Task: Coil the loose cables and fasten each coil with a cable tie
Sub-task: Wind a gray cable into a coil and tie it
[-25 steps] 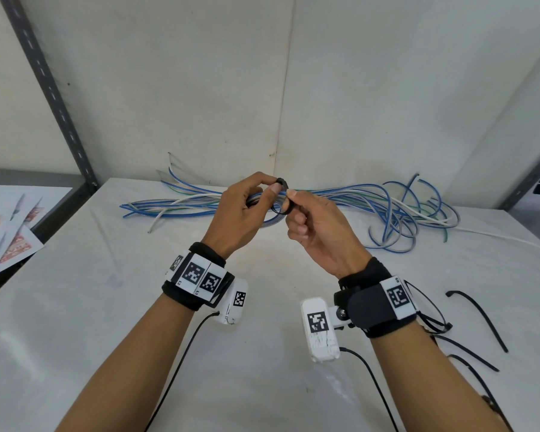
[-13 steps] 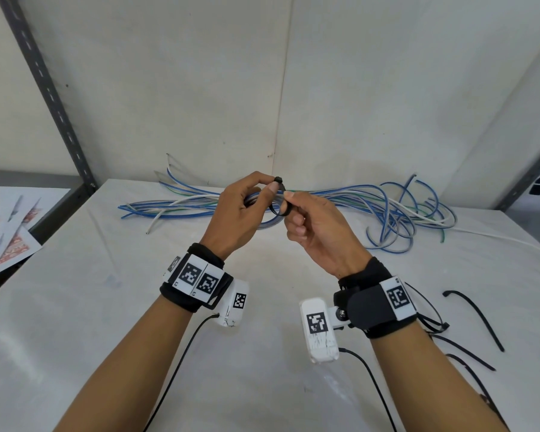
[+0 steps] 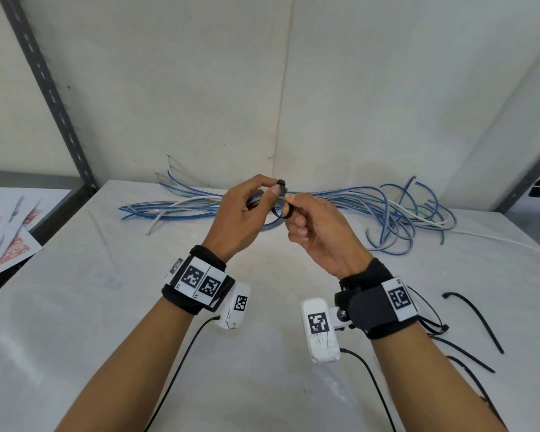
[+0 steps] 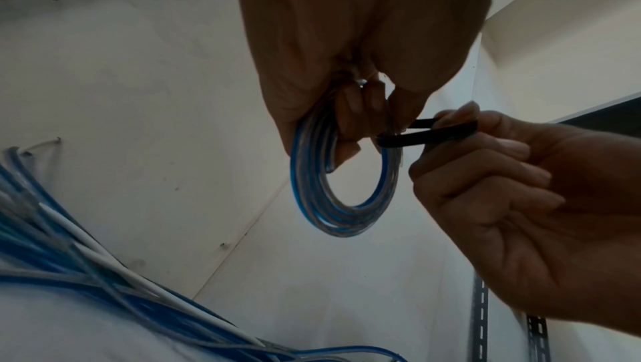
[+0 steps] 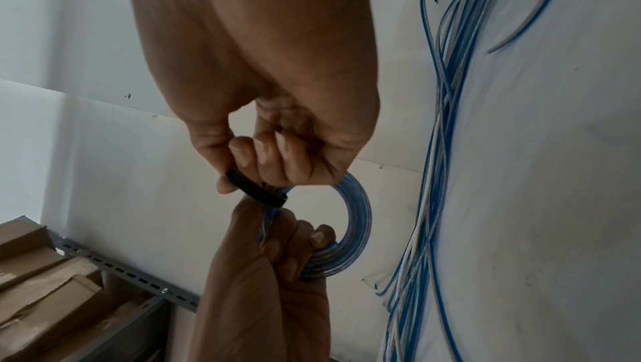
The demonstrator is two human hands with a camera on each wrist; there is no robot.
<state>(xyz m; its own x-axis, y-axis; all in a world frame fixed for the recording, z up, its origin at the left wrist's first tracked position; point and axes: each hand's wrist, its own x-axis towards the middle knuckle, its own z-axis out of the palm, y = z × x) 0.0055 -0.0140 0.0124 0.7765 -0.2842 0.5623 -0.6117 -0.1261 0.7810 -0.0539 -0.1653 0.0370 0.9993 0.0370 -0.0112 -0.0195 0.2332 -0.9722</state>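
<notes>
Now the big white counter [image 3: 75, 353] is holding a long messy pile of loose cables [image 3: 371, 210] near the back wall, thin and bendy, in blue, white and a bit of green. Some spare black cable ties [image 3: 477, 319] are lying flat by the right arm.

Up above the counter, the left hand [image 3: 237, 222] is curling its fingers around a small round coil [image 4: 343, 189] of shiny blue and clear cable, gripping it at the top. The right hand [image 3: 321, 235] is pinching the black cable tie [image 4: 426, 135] with thumb and finger, the other fingers tucked in. The tie is a flat, smooth plastic strip, and it is looping around the coil right beside the left fingers.

The coil looks springy, so if the left hand is loosening, the rings might be popping open. The tie is thin and slick, so it might be slipping out of the pinch, or closing on only some of the rings.
</notes>
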